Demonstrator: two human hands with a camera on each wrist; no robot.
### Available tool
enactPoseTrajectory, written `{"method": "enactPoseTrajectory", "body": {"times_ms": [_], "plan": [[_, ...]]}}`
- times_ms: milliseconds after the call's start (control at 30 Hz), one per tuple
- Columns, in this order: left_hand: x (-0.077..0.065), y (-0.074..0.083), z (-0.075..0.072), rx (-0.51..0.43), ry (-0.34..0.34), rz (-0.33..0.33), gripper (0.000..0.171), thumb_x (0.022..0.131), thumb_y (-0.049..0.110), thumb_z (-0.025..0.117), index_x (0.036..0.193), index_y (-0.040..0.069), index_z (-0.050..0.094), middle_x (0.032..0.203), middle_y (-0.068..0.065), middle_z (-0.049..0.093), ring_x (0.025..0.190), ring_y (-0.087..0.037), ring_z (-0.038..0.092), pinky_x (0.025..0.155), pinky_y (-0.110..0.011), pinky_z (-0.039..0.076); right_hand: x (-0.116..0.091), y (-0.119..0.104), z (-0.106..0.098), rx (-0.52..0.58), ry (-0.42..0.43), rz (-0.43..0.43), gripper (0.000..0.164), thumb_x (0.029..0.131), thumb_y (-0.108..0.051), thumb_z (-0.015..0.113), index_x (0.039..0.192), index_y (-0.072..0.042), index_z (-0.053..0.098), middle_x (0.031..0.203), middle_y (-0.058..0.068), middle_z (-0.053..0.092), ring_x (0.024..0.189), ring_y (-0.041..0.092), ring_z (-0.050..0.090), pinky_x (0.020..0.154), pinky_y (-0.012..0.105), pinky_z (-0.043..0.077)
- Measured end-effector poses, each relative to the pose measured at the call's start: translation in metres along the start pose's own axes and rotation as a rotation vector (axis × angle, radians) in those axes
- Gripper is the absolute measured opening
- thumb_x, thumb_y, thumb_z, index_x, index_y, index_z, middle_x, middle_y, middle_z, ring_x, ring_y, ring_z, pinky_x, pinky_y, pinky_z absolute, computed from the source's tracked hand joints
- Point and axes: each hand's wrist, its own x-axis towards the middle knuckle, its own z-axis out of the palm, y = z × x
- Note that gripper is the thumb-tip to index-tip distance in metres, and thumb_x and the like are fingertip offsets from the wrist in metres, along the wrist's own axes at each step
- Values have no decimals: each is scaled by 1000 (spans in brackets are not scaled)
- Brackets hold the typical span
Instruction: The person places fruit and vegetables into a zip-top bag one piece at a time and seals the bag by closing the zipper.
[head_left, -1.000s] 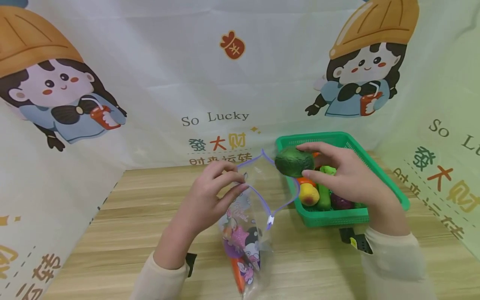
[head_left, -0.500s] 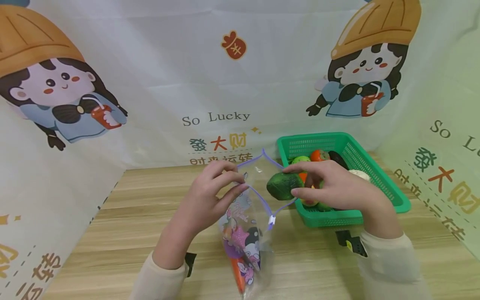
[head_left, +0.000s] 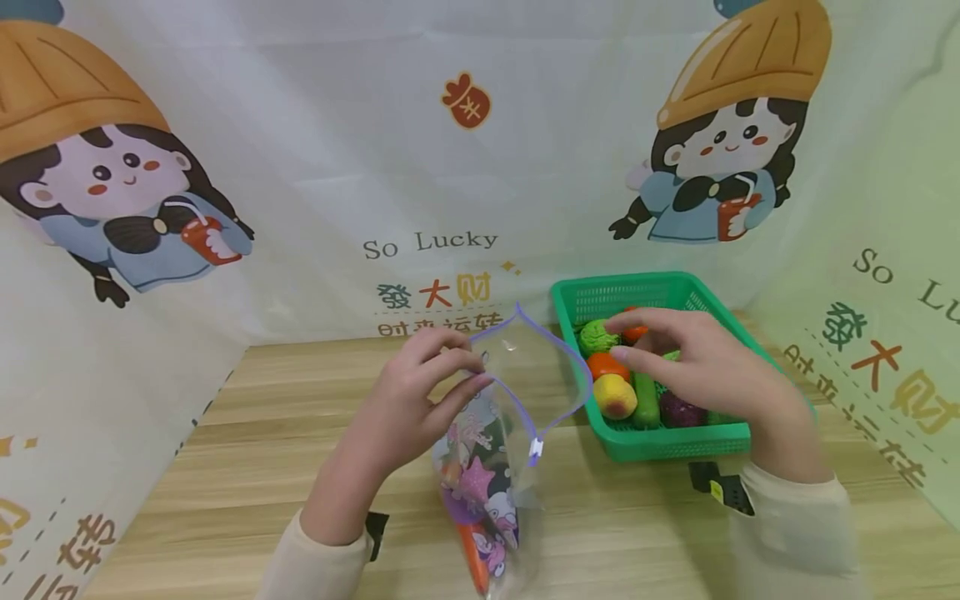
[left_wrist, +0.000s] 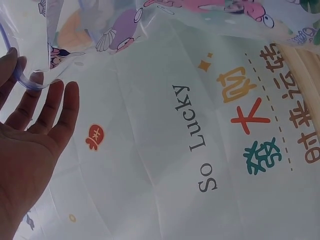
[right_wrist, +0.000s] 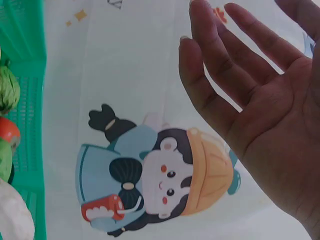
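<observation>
Basket right of bag. Bag's mouth wide, pinched by left hand. Right hand, right of bag: grip wide, holding nothing; avocado released since last frame, apparently the dark green shape inside bag. Judged: one more item loaded.

Dark "So Lucky" stands on the back cloth, above "發大财" and "时来运转"; the right cloth bears a cut-off "So Lu" and "發大财", the left cloth "转".
</observation>
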Motion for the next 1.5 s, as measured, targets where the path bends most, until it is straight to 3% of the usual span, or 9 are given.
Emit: {"method": "enactPoseTrajectory", "body": {"times_ms": [133,433,633,767,867,1100,1267,1500], "plan": [[0,-1,0,0,-2,-6,11,83,14,75,90,9,69,102,-4,60,95,-19,52,79,-33,48,-5,10,-7,-22,58,54,31,95,-37,61,122,-22,63,105,-5,65,83,10,62,70,37,51],[-1,-2,2,-3,-7,-13,14,80,11,77,91,9,69,103,-3,60,96,-18,52,79,-32,48,-3,28,-14,-109,66,146,41,97,-41,55,123,-11,61,110,9,65,89,22,63,73,41,53],[0,-2,2,-11,-6,-11,13,81,11,77,91,9,69,103,-4,60,97,-18,52,79,-33,48,-2,40,-16,-178,48,236,46,97,-35,57,127,0,56,117,22,59,98,35,57,78,52,50],[-2,-2,1,-12,-4,-19,13,80,11,77,90,9,68,102,-3,60,96,-18,52,79,-33,48,-1,57,-13,-233,-14,305,51,94,-30,61,129,7,52,132,33,43,114,48,43,92,63,41],[-3,-2,1,-22,-3,-24,13,80,10,77,90,9,68,102,-4,60,96,-18,53,79,-33,49,-1,74,-13,-257,-69,331,57,90,-29,63,130,10,49,133,39,37,120,53,35,97,66,35],[-1,-6,3,-34,-2,-24,13,81,10,76,91,10,68,103,-4,61,97,-18,53,81,-33,49,21,101,-33,-324,-290,344,61,86,-30,69,126,13,51,126,37,49,114,52,44,91,61,43],[-3,-8,4,-26,7,-21,13,80,9,76,90,10,68,102,-3,61,96,-17,53,80,-34,48,36,115,-35,-330,-456,443,63,86,-30,69,129,12,50,131,37,45,118,52,42,92,60,44],[-2,-8,6,-22,6,-11,12,80,10,76,89,11,68,101,-2,61,96,-16,53,80,-33,49,32,123,-36,-315,-553,555,63,83,-26,72,131,8,50,130,32,48,113,45,46,86,58,47]]}}
